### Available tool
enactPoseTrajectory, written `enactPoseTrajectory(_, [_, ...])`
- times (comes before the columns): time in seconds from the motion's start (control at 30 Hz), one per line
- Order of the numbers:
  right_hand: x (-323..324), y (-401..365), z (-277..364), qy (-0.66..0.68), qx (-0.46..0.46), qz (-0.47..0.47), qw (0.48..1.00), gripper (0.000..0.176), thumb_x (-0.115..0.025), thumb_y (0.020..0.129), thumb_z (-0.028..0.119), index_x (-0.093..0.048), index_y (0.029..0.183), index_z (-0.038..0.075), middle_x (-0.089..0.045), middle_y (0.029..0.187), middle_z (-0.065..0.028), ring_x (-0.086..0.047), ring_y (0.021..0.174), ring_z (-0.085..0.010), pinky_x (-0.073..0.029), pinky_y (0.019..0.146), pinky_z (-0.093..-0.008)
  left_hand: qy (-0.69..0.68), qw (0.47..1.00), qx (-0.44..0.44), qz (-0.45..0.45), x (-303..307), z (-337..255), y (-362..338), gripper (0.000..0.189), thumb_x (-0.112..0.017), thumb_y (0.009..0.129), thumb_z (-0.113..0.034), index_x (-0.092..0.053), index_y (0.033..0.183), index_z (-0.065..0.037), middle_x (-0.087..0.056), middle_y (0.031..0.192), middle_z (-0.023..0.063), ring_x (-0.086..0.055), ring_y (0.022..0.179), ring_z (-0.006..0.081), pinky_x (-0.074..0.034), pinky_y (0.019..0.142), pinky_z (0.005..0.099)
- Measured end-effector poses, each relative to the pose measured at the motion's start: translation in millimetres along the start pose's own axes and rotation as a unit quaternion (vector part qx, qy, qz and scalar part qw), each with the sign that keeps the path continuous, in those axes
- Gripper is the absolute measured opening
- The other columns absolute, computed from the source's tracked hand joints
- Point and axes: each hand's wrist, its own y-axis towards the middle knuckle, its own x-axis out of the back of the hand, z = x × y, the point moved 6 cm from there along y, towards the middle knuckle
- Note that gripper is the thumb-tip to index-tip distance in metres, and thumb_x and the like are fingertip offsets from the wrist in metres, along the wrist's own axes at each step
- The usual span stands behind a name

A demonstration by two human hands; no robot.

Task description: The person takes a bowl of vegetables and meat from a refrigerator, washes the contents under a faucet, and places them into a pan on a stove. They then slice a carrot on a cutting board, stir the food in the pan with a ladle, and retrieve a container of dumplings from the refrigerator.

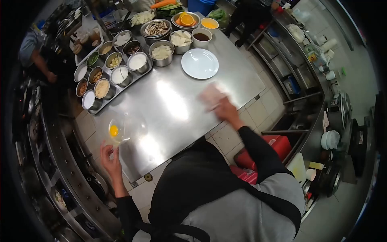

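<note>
My right hand (226, 110) is closed on a pale pink cloth (211, 97), blurred by motion, over the right part of the steel table (173, 129). A white plate (200, 63) lies just beyond the cloth. At the table's left edge my left hand (110, 158) is raised with its fingers apart, and I see nothing in it. Nearest to it is a clear glass bowl (125, 131) with a raw egg yolk (114, 130) inside. Whether the fingers touch the bowl's rim is hard to tell.
A metal tray (127, 87) of several ingredient tins borders the far left. Behind the plate stand a cup of dark sauce (202, 37), sliced mushrooms (156, 28) and orange halves (186, 20). Another person's arm (40, 62) shows at left. Red crates (270, 150) sit at right.
</note>
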Motion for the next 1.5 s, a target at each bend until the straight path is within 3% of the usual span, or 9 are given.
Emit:
enactPoseTrajectory(0.13, [102.5, 71.0, -125.3, -0.091, 0.017, -0.027, 0.995, 0.046, -0.060, 0.086, 0.025, -0.059, 0.130, 0.010, -0.056, 0.111, -0.0154, -0.061, 0.097, -0.0333, -0.051, 0.085, -0.0416, -0.056, 0.998, 0.019, 0.022, -62.9, -1.9, 22.1, 0.020, -0.073, 0.082, -0.002, -0.062, 0.099, -0.001, -0.054, 0.138, 0.0151, -0.061, 0.091, 0.0169, -0.051, 0.076, 0.0288])
enactPoseTrajectory(0.2, [122.4, 103.4, -106.4, -0.196, 0.022, 0.141, 0.970, 0.054, -0.068, 0.085, 0.035, -0.059, 0.132, 0.011, -0.057, 0.116, -0.0187, -0.060, 0.103, -0.0329, -0.049, 0.089, -0.0413, -0.025, 0.999, 0.026, 0.026, -89.4, -8.9, 32.7, 0.022, -0.075, 0.081, -0.005, -0.062, 0.098, -0.002, -0.055, 0.137, 0.0165, -0.063, 0.091, 0.0185, -0.052, 0.076, 0.0296])
enactPoseTrajectory(0.27, [152.6, 119.3, -49.9, -0.142, 0.069, 0.055, 0.986, 0.059, -0.072, 0.081, 0.042, -0.061, 0.129, 0.009, -0.062, 0.114, -0.0212, -0.062, 0.107, -0.0364, -0.050, 0.092, -0.0428, -0.010, 1.000, -0.010, 0.010, -112.0, -17.4, 39.8, 0.022, -0.076, 0.080, -0.007, -0.063, 0.098, -0.002, -0.055, 0.136, 0.0183, -0.064, 0.092, 0.0212, -0.052, 0.076, 0.0298])
enactPoseTrajectory(0.5, [18.5, 264.6, -54.1, 0.109, 0.054, -0.028, 0.992, 0.051, -0.077, 0.079, 0.027, -0.061, 0.115, -0.005, -0.066, 0.079, -0.0100, -0.065, 0.074, -0.0210, -0.053, 0.070, -0.0346, 0.035, 0.999, 0.017, -0.016, -160.6, -62.1, 42.7, 0.024, -0.074, 0.078, -0.008, -0.063, 0.099, -0.004, -0.053, 0.137, 0.0205, -0.066, 0.092, 0.0249, -0.052, 0.081, 0.0336])
enactPoseTrajectory(0.73, [-12.5, 211.4, 21.1, 0.299, 0.009, 0.099, 0.949, 0.038, -0.071, 0.079, 0.007, -0.057, 0.111, -0.008, -0.063, 0.076, -0.0089, -0.060, 0.053, -0.0157, -0.050, 0.045, -0.0283, 0.032, 0.998, 0.035, -0.049, -179.6, -63.0, 33.3, 0.025, -0.076, 0.076, -0.010, -0.063, 0.095, -0.003, -0.052, 0.139, 0.0205, -0.065, 0.094, 0.0215, -0.051, 0.079, 0.0306])
enactPoseTrajectory(0.87, [-5.9, 195.7, 34.8, 0.274, 0.028, 0.200, 0.940, 0.044, -0.075, 0.081, 0.015, -0.058, 0.116, -0.006, -0.066, 0.082, -0.0131, -0.069, 0.064, -0.0229, -0.055, 0.057, -0.0321, 0.080, 0.996, 0.029, -0.025, -177.5, -78.2, 30.3, 0.038, -0.074, 0.078, -0.012, -0.061, 0.112, -0.006, -0.052, 0.138, 0.0179, -0.065, 0.097, 0.0262, -0.052, 0.084, 0.0366])
enactPoseTrajectory(1.0, [100.0, 159.4, -21.0, 0.086, 0.191, 0.052, 0.976, 0.053, -0.077, 0.078, 0.024, -0.058, 0.123, 0.005, -0.064, 0.103, -0.0179, -0.067, 0.094, -0.0335, -0.055, 0.080, -0.0391, 0.022, 0.993, 0.102, -0.062, -135.8, -75.6, -14.9, 0.077, -0.074, 0.076, -0.010, -0.038, 0.145, -0.011, -0.049, 0.143, 0.0100, -0.061, 0.105, 0.0225, -0.047, 0.088, 0.0357])
enactPoseTrajectory(1.13, [143.0, 116.2, -112.4, -0.116, 0.113, 0.176, 0.971, 0.079, -0.086, 0.066, 0.029, -0.050, 0.132, 0.006, -0.063, 0.099, -0.0187, -0.063, 0.086, -0.0308, -0.052, 0.075, -0.0396, 0.060, 0.972, 0.170, -0.147, -84.8, -64.3, -110.6, 0.068, -0.070, 0.079, -0.005, -0.041, 0.141, -0.005, -0.054, 0.131, 0.0099, -0.061, 0.093, 0.0178, -0.048, 0.081, 0.0329])
enactPoseTrajectory(1.5, [36.6, 260.3, -39.1, 0.055, 0.125, 0.023, 0.990, 0.055, -0.079, 0.075, 0.024, -0.059, 0.119, -0.002, -0.064, 0.101, -0.0275, -0.063, 0.094, -0.0414, -0.051, 0.081, -0.0459, 0.095, 0.952, 0.185, -0.226, -90.0, -80.1, -156.8, 0.021, -0.064, 0.085, -0.002, -0.059, 0.105, 0.001, -0.056, 0.106, 0.0114, -0.058, 0.072, 0.0188, -0.048, 0.068, 0.0284])
